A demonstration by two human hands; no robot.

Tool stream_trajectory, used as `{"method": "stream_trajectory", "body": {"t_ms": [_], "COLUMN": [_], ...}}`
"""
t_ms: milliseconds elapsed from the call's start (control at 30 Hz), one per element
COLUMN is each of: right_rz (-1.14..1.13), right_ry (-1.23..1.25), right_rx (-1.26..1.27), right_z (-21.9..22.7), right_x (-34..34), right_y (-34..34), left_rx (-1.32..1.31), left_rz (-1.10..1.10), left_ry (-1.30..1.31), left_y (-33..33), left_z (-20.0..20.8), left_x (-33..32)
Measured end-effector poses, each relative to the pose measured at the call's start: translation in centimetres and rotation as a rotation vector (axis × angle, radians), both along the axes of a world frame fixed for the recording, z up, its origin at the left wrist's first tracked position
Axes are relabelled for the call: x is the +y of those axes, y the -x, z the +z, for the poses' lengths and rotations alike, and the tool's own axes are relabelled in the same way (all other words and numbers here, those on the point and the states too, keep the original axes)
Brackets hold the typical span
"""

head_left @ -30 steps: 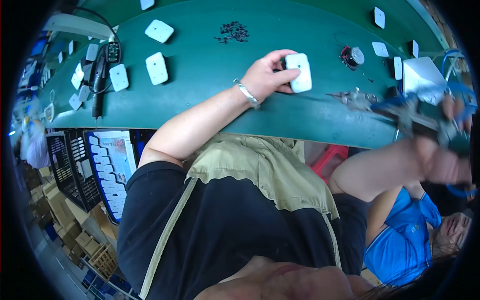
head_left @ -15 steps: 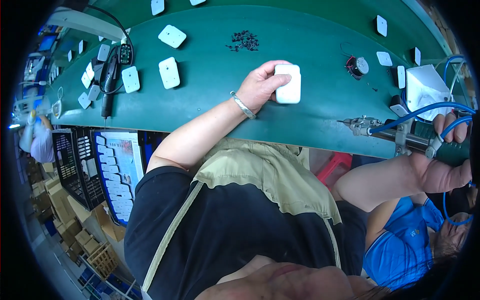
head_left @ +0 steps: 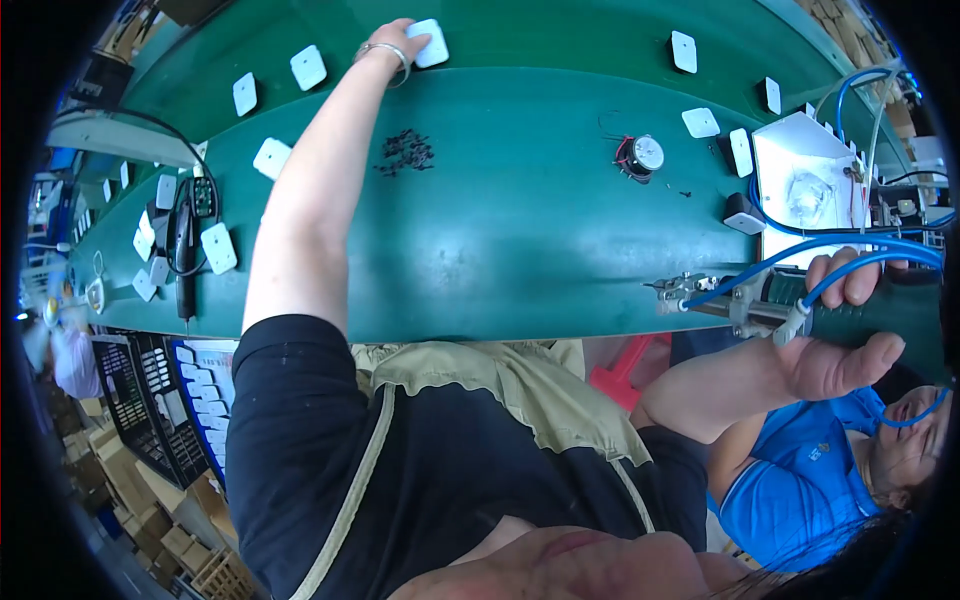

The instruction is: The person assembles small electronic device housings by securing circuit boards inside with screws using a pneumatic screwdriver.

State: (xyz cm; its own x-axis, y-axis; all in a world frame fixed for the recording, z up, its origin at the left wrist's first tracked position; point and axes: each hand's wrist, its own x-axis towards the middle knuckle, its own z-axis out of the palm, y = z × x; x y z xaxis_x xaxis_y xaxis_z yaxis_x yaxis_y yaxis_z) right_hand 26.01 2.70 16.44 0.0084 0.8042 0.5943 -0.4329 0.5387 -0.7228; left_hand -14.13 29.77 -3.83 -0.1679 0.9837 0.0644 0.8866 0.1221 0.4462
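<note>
My left hand (head_left: 400,40) reaches to the far green strip, fingers closed around the side of a white rounded-corner case (head_left: 431,43). Whether the case rests on the strip or hangs just above cannot be told. At the near right, my right hand (head_left: 830,345) is beside a metal clamp fixture (head_left: 735,305) with blue air tubes (head_left: 830,245). Its thumb and fingers are apart, and nothing shows between them. Part of this hand is hidden by a tube. Between my arms lies a pile of small dark screws (head_left: 405,152) on the green bench (head_left: 500,240).
Similar white cases (head_left: 308,68) stand along the far strip and around an electric screwdriver (head_left: 185,250) at left. A small round motor-like part with wires (head_left: 640,157) lies right of centre. A white open box (head_left: 800,170) stands at right. A co-worker in blue (head_left: 800,480) sits nearby.
My left hand has carried the white case from the bench's middle away to the far left strip. My right hand stays by the fixture. The whole view has shifted.
</note>
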Motion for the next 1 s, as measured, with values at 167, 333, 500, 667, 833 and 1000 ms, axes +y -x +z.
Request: {"method": "stream_trajectory", "body": {"t_ms": [167,333,500,667,833,1000], "right_rz": [-0.084,-0.095,-0.09,0.369,0.567,-0.107], "right_ry": [-0.032,-0.048,0.013,0.392,0.217,-0.038], "right_rx": [-0.134,-0.187,-0.047,-0.267,-0.314,0.037], "right_z": [-0.4,-1.0,-1.9,1.0,-0.4,-1.8], "right_x": [1.0,2.9,4.4,6.9,8.8,5.1], "right_y": [-2.1,-3.8,-4.5,-10.1,-11.6,-5.0], "left_rx": [0.223,-0.232,-0.4,-0.463,-0.214,-0.317], "left_rz": [-0.259,-0.499,-0.331,-0.261,-0.324,-0.308], "left_ry": [-0.45,-0.09,0.151,0.28,0.242,0.137], "left_y": [-8.5,-24.2,-33.1,-36.6,-38.1,-36.6], "left_z": [4.1,2.8,1.5,2.3,1.6,2.5], "left_x": [-1.2,1.4,6.6,9.3,9.4,5.6]}}
